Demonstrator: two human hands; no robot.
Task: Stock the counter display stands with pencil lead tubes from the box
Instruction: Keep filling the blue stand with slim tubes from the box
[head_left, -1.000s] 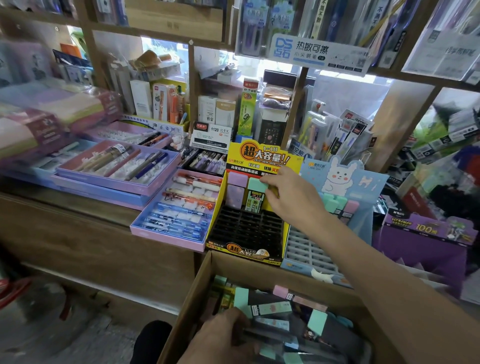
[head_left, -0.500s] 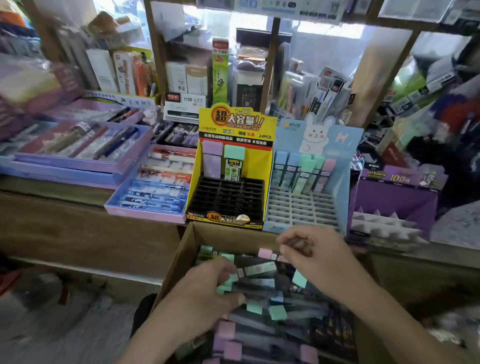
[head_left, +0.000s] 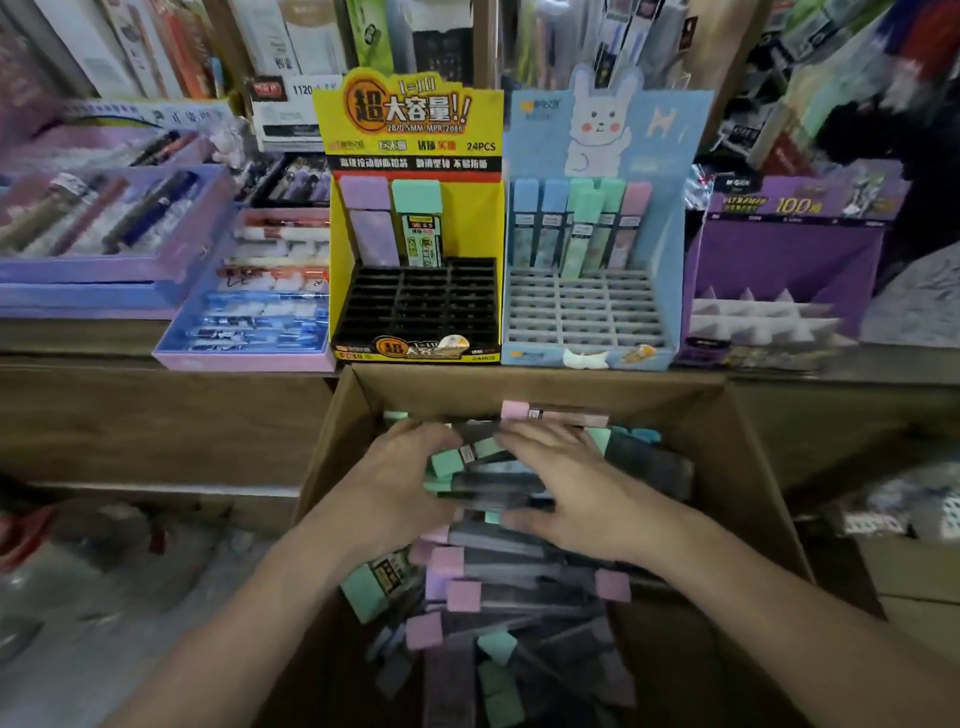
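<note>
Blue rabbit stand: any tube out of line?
Yes. One mint-capped tube in the blue rabbit stand sits lower than the back row and leans slightly, overlapping its neighbours. The other tubes stand upright in one row.

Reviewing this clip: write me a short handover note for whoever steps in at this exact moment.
Left hand: down in the cardboard box, fingers bent against green-capped lead tubes; whether it grips them is unclear.
Right hand: fingers stretched over the loose tubes, nothing lifted.
Done: yellow stand has two tubes at the back; blue rabbit stand has one row of tubes at the back.
Left: the lower slots of both stands are empty, and the box holds many tubes.
</note>
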